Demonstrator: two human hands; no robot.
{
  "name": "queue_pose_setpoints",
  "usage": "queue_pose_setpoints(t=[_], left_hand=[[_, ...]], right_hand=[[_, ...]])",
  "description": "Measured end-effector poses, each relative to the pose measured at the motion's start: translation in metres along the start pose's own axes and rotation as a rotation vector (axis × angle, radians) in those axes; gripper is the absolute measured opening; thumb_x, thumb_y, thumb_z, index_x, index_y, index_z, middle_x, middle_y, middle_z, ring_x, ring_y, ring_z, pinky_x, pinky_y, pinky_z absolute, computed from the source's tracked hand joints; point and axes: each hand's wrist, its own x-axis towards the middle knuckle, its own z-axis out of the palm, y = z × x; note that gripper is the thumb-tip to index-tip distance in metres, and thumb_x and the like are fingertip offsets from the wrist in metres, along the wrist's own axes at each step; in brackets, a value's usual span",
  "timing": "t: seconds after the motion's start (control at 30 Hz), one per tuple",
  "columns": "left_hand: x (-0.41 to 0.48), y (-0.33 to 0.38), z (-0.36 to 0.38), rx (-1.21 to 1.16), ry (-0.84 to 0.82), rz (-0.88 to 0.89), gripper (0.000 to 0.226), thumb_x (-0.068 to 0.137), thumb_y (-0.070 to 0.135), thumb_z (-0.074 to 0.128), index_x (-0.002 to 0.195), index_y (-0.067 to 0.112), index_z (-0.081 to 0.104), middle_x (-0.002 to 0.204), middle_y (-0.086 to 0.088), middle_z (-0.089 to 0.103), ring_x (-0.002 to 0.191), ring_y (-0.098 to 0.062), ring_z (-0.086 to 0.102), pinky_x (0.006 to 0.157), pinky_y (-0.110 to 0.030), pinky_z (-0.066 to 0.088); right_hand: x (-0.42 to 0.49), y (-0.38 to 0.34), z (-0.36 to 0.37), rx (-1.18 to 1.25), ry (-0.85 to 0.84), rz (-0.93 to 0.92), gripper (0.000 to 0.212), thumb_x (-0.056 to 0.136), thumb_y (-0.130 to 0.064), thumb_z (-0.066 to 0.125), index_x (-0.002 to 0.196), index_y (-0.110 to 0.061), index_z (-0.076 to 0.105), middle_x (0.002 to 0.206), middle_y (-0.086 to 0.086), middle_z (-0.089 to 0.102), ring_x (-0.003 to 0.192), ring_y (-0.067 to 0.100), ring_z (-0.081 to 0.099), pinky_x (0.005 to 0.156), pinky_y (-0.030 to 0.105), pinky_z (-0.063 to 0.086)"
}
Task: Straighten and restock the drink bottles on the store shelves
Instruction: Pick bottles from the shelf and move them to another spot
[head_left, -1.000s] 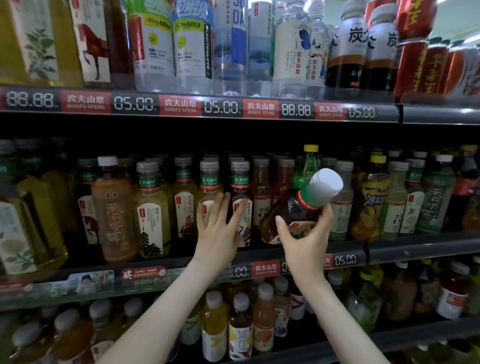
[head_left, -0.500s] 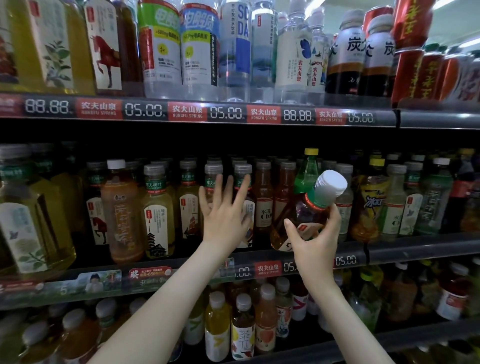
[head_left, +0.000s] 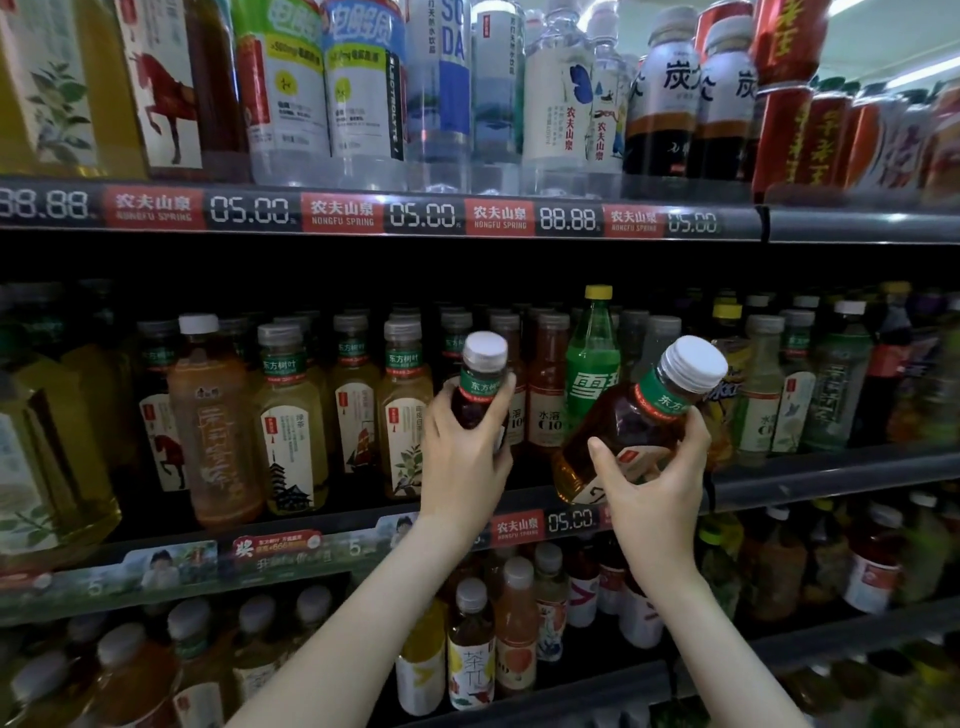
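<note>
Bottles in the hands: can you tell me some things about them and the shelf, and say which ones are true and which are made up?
1. The right hand holds a brown bottle that is tilted. True.
2. The left hand is empty. False: it grips a dark bottle that is upright.
3. The green bottle behind the hands has a yellow cap. True.
4. Both held bottles have red caps. False: both caps are white.
</note>
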Motion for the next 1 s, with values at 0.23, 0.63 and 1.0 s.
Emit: queue_pose_setpoints(t=[0.23,0.63,1.0], left_hand=[[-0.043,-0.007,-0.003,0.118,0.154,0.239,0.075,0.077,0.005,0.076,0.139,0.028,0.039,0.130,-0.025,0.029,0.125,-0.045,0.036,0.103,-0.049,0.035],[0.039,0.000,-0.004,0.269,-0.214,-0.162,0.067,0.086,0.029,0.063,0.144,0.038,0.029,0.136,-0.015,0.038,0.130,-0.034,0.035,0.107,-0.068,-0.004],[0.001,-0.023,-0.054,0.003,-0.260,-0.096,0.060,0.093,0.019,0.049,0.148,0.031,0.029,0.154,-0.012,0.024,0.145,-0.027,0.010,0.116,-0.059,0.002]], right_hand=[[0.004,-0.006,-0.001,-0.005,-0.006,-0.039,0.081,0.077,-0.013,0.077,0.142,-0.009,0.029,0.135,0.000,0.039,0.117,-0.007,0.035,0.091,-0.007,0.026],[0.017,-0.008,-0.004,-0.060,-0.042,-0.050,0.078,0.078,-0.020,0.077,0.142,-0.016,0.033,0.130,-0.008,0.039,0.113,-0.010,0.034,0.088,-0.009,0.024],[-0.012,-0.034,0.033,0.013,-0.173,0.031,0.078,0.077,-0.030,0.077,0.141,-0.021,0.034,0.137,-0.003,0.046,0.128,0.011,0.043,0.106,0.030,0.037]])
